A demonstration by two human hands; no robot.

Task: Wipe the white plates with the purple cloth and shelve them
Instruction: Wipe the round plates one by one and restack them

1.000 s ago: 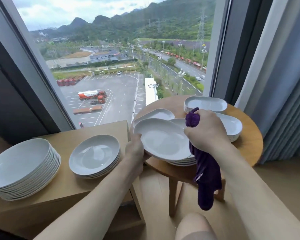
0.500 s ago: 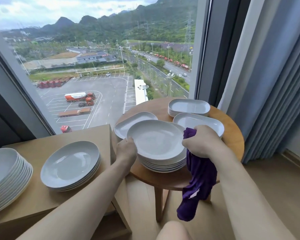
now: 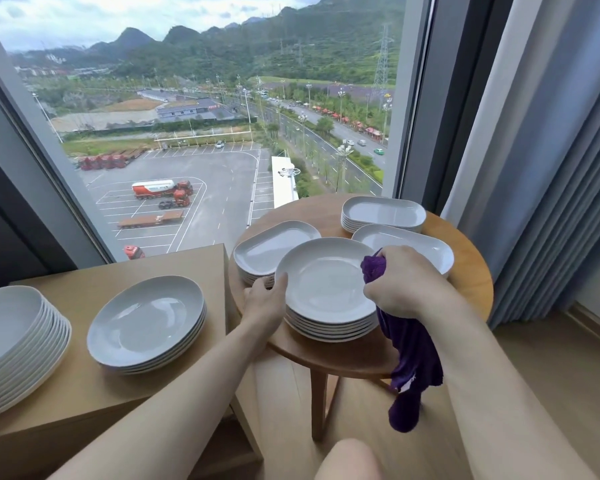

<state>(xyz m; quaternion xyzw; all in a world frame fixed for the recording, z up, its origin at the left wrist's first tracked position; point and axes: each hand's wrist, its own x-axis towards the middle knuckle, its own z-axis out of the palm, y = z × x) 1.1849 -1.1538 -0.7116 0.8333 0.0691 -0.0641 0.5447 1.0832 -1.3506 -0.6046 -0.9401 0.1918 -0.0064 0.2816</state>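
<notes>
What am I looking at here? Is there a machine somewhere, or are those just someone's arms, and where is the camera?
There is no machine: a person works with bare hands, and the one camera sits on their head, looking forward and down, so you see their own arms. The left hand holds the edge of the top round plate on a stack. The right hand grips a purple cloth, bunched at the plate's right rim, with the rest hanging down beside the round wooden table. That table also carries three piles of oblong dishes. To the left, on a wooden cabinet, stand two more stacks of round plates. Behind everything is a large window with a car park far below, and a grey curtain hangs on the right.
</notes>
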